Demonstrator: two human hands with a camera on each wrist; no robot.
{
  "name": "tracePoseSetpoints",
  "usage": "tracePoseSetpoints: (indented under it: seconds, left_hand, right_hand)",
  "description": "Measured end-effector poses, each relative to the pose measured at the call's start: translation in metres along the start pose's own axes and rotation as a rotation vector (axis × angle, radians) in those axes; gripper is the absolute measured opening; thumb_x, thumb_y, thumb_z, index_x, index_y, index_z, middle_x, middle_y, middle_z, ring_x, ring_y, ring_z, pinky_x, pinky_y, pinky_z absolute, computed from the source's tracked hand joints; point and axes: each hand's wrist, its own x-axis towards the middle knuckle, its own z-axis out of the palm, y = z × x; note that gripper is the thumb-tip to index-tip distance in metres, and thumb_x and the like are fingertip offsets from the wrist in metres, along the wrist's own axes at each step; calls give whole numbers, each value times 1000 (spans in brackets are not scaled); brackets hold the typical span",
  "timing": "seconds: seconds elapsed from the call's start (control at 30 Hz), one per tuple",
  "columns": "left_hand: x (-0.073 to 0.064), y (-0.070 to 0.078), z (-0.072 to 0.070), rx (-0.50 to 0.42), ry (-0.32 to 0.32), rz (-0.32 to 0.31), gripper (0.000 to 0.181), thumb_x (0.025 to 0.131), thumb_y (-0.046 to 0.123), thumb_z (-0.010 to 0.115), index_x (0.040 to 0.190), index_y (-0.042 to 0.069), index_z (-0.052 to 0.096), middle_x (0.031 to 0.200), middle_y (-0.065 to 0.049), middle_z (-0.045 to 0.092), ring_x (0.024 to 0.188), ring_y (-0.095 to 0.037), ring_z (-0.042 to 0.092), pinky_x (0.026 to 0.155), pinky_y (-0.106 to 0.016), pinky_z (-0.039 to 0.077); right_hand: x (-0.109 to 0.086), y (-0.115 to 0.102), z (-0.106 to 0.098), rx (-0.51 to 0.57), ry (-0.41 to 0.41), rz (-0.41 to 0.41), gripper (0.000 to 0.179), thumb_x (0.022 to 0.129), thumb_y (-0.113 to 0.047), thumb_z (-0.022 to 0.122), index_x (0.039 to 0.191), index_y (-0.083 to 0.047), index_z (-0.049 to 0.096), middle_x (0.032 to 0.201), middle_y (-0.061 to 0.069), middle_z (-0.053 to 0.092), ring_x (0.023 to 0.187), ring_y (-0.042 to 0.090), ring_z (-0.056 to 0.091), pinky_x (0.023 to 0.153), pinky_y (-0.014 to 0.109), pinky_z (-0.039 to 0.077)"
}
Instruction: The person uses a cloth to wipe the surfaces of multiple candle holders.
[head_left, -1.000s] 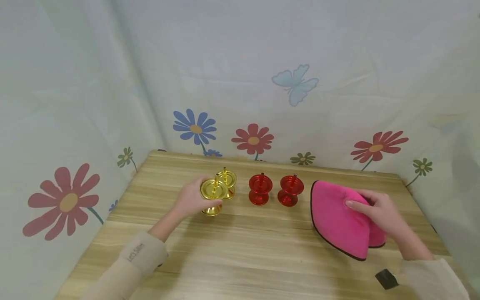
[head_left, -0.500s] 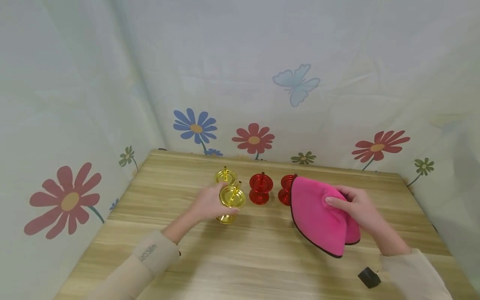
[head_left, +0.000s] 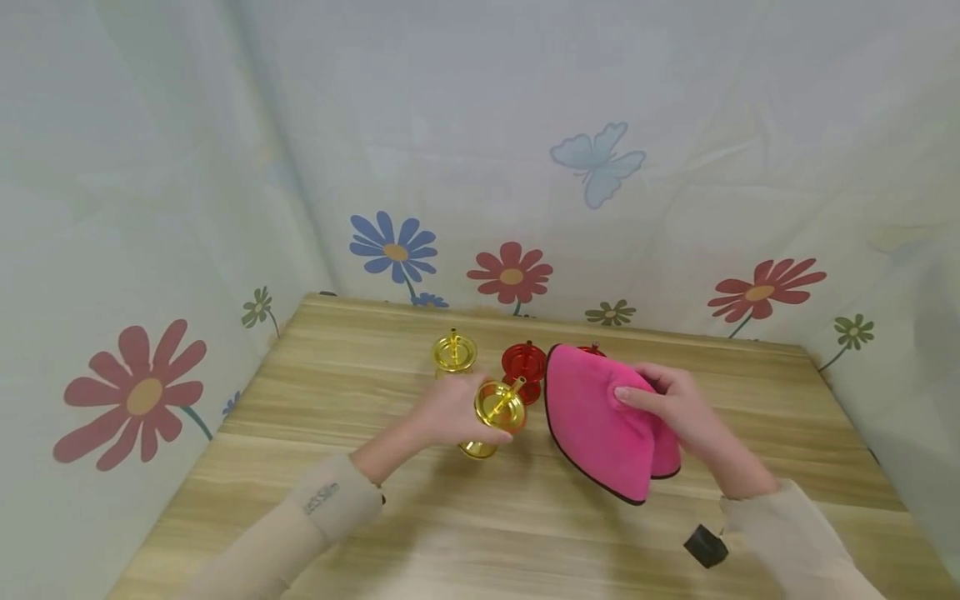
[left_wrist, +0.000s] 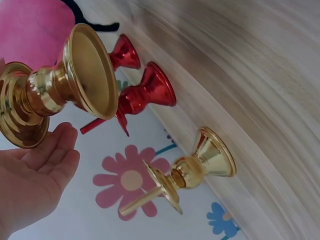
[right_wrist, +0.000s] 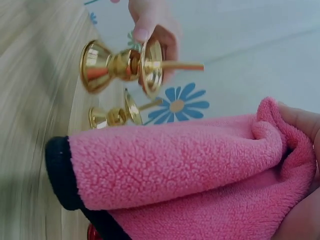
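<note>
My left hand (head_left: pixel 450 410) grips a gold candle holder (head_left: pixel 500 405) between thumb and fingers. The holder hangs above the table, its top dish and spike leaning right in the head view; its hollow base (left_wrist: pixel 92 72) shows in the left wrist view. A pink towel (head_left: pixel 596 421) with black edging droops from my right hand (head_left: pixel 678 412), pinched under the thumb, just right of the gold holder. Behind my left hand a second gold candle holder (head_left: pixel 454 353) stands upright. One red candle holder (head_left: pixel 522 360) stands behind the held one. Most of another red candle holder (head_left: pixel 592 351) is hidden by the towel.
The wooden table (head_left: pixel 420 533) ends at the back against a white flowered curtain (head_left: pixel 652 192), which also hangs at both sides. A small black block (head_left: pixel 706 546) sits by the right cuff.
The left hand has lifted the gold candle holder and carried it right and nearer the body. The right hand has brought the towel left, over the second red holder.
</note>
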Motion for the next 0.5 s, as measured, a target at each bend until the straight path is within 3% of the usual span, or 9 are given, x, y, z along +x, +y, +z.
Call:
tracePoseSetpoints:
  seconds: [0.2, 0.5]
  left_hand:
    - [3, 11, 6, -10, -44, 68, 68, 60, 58, 69, 110, 15, 52, 92, 9, 60, 80, -4, 56, 67, -19, 47]
    - [7, 28, 12, 92, -85, 39, 74, 59, 62, 68, 109, 9, 53, 86, 6, 60, 73, -5, 53, 61, -16, 45]
  right_hand:
    - [9, -6, 16, 45, 6, 11, 36, 82, -23, 62, 112, -4, 55, 88, -3, 61, 75, 13, 60, 66, 31, 53]
    - [18, -8, 37, -52, 0, -23, 39, 81, -23, 63, 112, -1, 56, 90, 7, 60, 74, 15, 59, 65, 29, 53]
